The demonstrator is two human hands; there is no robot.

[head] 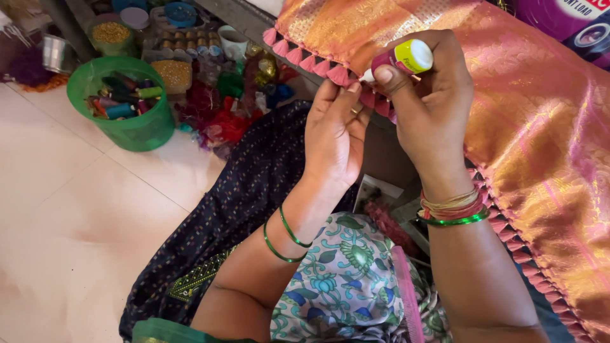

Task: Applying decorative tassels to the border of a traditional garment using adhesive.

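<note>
Grip: While the right hand (432,108) clamps a small glue bottle (397,61) between thumb and fingers, its tip points down at the tassel row (311,60); the nozzle itself is mostly hidden behind the thumb.
Left hand: the left hand (333,136) pinches the tassels just under the bottle, fingertips closed on the fringe; which tassel it holds is hard to make out.
Bottle: pink body, yellow-green cap end, held at the fabric's edge near the top centre of the view.
Fabric: a pink and gold sari (546,127) spreads across the right side, its tasselled border running down and out of view at the lower right.
Wrists: green bangles (286,238) on the left, red, gold and green ones on the right.
Lap: a floral garment (346,279) and a dark dotted cloth (248,190), both cut off below.
Floor: a green tub (136,133) of thread spools stands well to the left on pale tiles, with jars of beads and bright scraps behind it, too jumbled to sort.
</note>
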